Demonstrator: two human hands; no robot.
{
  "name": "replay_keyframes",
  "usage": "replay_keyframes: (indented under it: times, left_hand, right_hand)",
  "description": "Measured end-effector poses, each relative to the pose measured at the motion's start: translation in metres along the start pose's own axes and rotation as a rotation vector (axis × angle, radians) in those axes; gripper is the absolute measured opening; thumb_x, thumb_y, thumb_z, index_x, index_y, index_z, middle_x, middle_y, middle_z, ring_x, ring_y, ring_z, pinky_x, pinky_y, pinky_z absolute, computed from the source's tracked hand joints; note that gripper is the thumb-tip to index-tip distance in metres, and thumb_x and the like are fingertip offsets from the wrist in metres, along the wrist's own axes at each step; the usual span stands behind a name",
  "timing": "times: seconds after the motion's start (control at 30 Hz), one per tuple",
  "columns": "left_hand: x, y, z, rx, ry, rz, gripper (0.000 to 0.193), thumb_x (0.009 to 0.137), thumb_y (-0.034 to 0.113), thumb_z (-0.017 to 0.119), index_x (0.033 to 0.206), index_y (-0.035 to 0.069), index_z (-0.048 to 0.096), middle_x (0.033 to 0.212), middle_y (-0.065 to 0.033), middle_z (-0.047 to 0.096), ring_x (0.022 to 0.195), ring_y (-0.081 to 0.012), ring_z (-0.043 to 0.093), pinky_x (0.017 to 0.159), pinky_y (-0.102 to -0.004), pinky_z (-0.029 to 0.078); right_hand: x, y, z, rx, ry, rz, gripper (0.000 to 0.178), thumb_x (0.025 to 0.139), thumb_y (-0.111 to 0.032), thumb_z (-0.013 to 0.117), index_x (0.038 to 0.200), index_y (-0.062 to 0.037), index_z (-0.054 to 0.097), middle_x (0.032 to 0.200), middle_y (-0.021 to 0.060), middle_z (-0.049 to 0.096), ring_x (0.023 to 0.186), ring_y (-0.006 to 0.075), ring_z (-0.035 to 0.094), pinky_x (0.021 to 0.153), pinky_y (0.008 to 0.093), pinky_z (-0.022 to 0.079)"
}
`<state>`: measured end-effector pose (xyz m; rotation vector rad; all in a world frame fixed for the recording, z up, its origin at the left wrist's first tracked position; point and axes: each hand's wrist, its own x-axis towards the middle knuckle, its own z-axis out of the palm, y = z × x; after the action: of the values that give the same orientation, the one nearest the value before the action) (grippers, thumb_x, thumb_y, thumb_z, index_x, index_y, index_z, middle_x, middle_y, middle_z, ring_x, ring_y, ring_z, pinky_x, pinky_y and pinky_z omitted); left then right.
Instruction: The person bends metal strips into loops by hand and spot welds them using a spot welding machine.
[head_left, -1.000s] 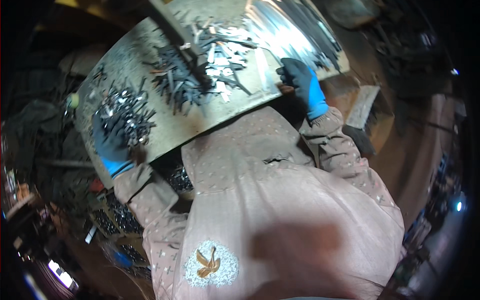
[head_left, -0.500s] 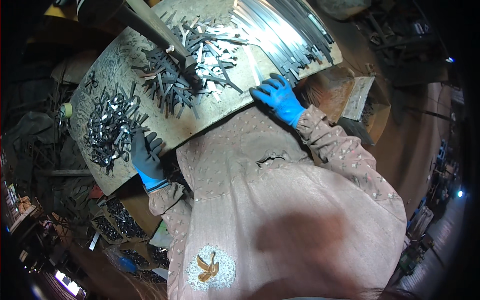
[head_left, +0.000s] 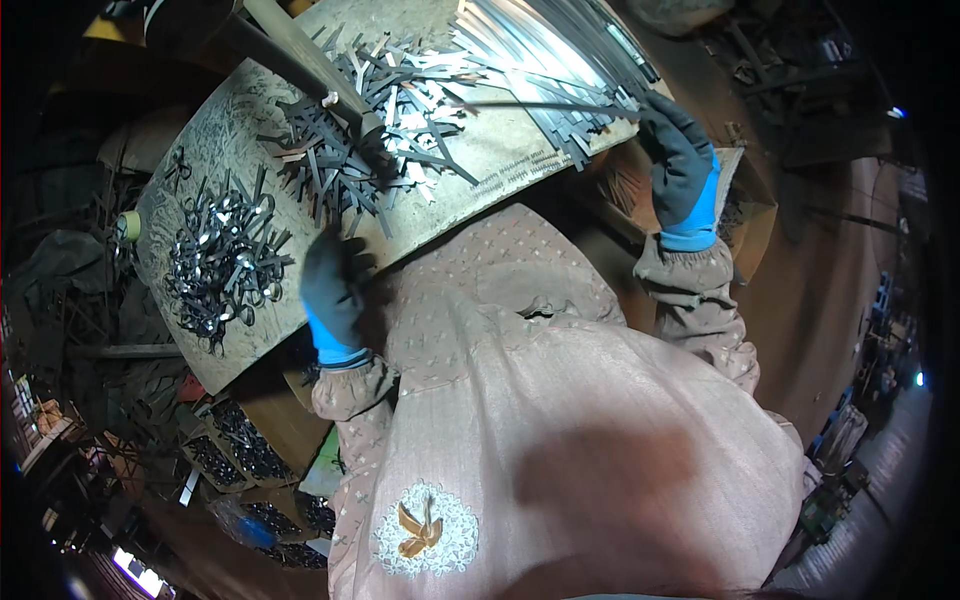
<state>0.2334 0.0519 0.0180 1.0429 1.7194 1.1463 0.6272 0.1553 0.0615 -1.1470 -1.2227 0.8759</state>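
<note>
My right hand (head_left: 682, 165), in a blue glove with a dark palm, is at the table's right edge. Its fingers are closed on the end of a long, thin dark strip (head_left: 550, 105), which reaches left across a bundle of long metal strips (head_left: 540, 60). My left hand (head_left: 335, 285), gloved alike, hovers at the near table edge, its fingers loosely bent and apart with nothing visible in them. Ahead of it lies a heap of short cut strips (head_left: 335, 170). To its left is a pile of shiny bent pieces (head_left: 220, 255).
A dark machine arm (head_left: 300, 70) slants over the light worktable (head_left: 440, 215) from the upper left. An open carton (head_left: 745, 215) stands beyond the right edge. Boxes of dark small parts (head_left: 245, 440) sit below the table on the left.
My right hand has moved right and up from the table's near edge, and a strip now trails from its fingers. My left hand has shifted right, away from the shiny pile.
</note>
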Motion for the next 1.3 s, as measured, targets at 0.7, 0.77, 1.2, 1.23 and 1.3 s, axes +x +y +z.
replay_keyframes:
  times: [0.7, 0.77, 1.2, 1.23, 1.3]
  left_hand:
    - [-0.003, 0.033, 0.088, -0.379, -0.082, 0.481, 0.068, 0.081, -0.016, 0.030, 0.139, 0.012, 0.053, 0.136, -0.0190, 0.052, 0.097, -0.0244, 0.068, 0.081, -0.0314, 0.059]
    - [-0.005, 0.035, 0.087, -0.355, -0.086, 0.417, 0.071, 0.080, -0.016, 0.029, 0.141, 0.013, 0.053, 0.141, -0.0200, 0.049, 0.100, -0.0248, 0.068, 0.083, -0.0315, 0.057]
    - [0.070, 0.105, 0.060, 0.592, -0.159, 0.255, 0.025, 0.088, 0.025, 0.061, 0.103, 0.005, 0.067, 0.085, -0.0248, 0.067, 0.083, -0.0404, 0.068, 0.070, -0.0465, 0.054]
    - [0.077, 0.104, 0.063, 0.222, -0.115, 0.161, 0.027, 0.089, 0.025, 0.062, 0.108, 0.007, 0.068, 0.080, -0.0191, 0.069, 0.079, -0.0323, 0.071, 0.067, -0.0395, 0.055]
    - [0.079, 0.096, 0.058, -0.194, -0.281, 0.077, 0.028, 0.091, 0.007, 0.054, 0.116, 0.002, 0.066, 0.091, -0.0089, 0.069, 0.075, -0.0148, 0.068, 0.066, -0.0260, 0.054]
  right_hand:
    - [-0.054, 0.005, 0.154, 0.083, -0.362, 0.071, 0.052, 0.088, 0.014, 0.041, 0.136, -0.0023, 0.051, 0.127, 0.0144, 0.057, 0.113, 0.0206, 0.060, 0.097, 0.0341, 0.053]
    - [-0.048, -0.005, 0.165, 0.123, -0.272, 0.091, 0.057, 0.081, 0.017, 0.039, 0.134, 0.0006, 0.052, 0.123, 0.0156, 0.059, 0.106, 0.0217, 0.063, 0.090, 0.0340, 0.057]
    - [0.003, -0.031, 0.183, -0.850, -0.513, -0.476, 0.012, 0.086, -0.020, 0.063, 0.093, -0.0103, 0.065, 0.075, 0.0124, 0.067, 0.070, 0.0328, 0.068, 0.062, 0.0470, 0.053]
    - [0.013, -0.020, 0.189, -0.595, -0.400, -0.367, 0.017, 0.090, -0.024, 0.062, 0.097, -0.0098, 0.068, 0.079, 0.0170, 0.068, 0.076, 0.0344, 0.069, 0.066, 0.0435, 0.055]
    - [0.020, -0.017, 0.187, -0.168, -0.435, 0.112, 0.030, 0.091, -0.028, 0.065, 0.113, -0.0076, 0.068, 0.087, 0.0118, 0.072, 0.078, 0.0218, 0.070, 0.072, 0.0333, 0.055]
